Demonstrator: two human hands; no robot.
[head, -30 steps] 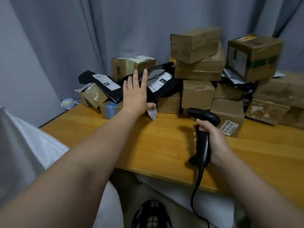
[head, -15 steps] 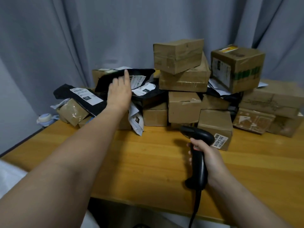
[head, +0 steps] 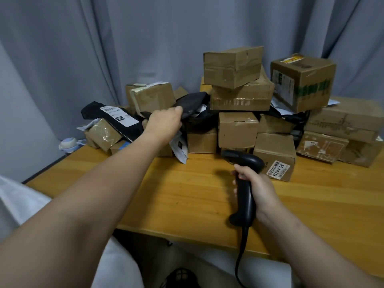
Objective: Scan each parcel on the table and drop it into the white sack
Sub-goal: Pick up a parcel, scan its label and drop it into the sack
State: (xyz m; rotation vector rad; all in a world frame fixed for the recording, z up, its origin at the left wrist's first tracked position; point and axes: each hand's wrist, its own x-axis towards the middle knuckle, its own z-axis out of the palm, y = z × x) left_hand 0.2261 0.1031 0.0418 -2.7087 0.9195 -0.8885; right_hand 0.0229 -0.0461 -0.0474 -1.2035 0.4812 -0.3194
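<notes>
A heap of cardboard boxes and black mailer bags covers the back of the wooden table. My left hand reaches into the heap and grips the edge of a black mailer bag lying between the boxes. My right hand holds a black barcode scanner upright over the table, its head pointing toward the pile. The white sack shows at the lower left, beside the table's edge. A small box with a white label sits just beyond the scanner.
Another black mailer with a white label lies at the left of the heap. Stacked boxes rise at the centre and a large taped box at the right. A roll of tape lies at the table's left end. Grey curtain hangs behind.
My left hand went from flat and open over the black mailer to curled round its edge. The bag has been pulled up. The scanner hand has hardly moved.
</notes>
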